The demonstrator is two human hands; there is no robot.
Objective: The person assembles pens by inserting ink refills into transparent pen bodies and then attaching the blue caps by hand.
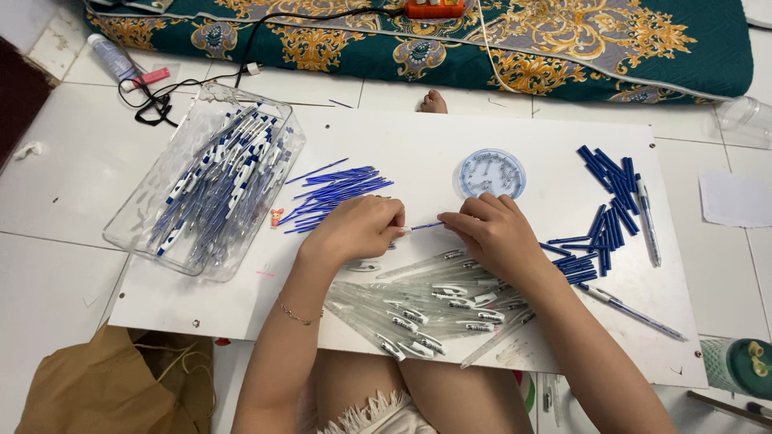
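My left hand [358, 229] and my right hand [490, 233] meet over a white board [418, 145] and together hold one pen part: a thin blue refill [422, 227] runs between their fingertips. Whether a clear barrel is in my left fist I cannot tell. Below the hands lies a heap of clear pen barrels [430, 301]. A fan of loose blue refills [338, 193] lies just behind my left hand. Blue pen caps [607, 213] are scattered to the right of my right hand.
A clear plastic tray [137, 209] at the left holds several finished pens. A round clear lid [492, 174] with small parts sits behind my hands. Two assembled pens [648, 221] lie at the right. A patterned mattress [482, 40] lies at the back, a brown bag [104, 386] bottom left.
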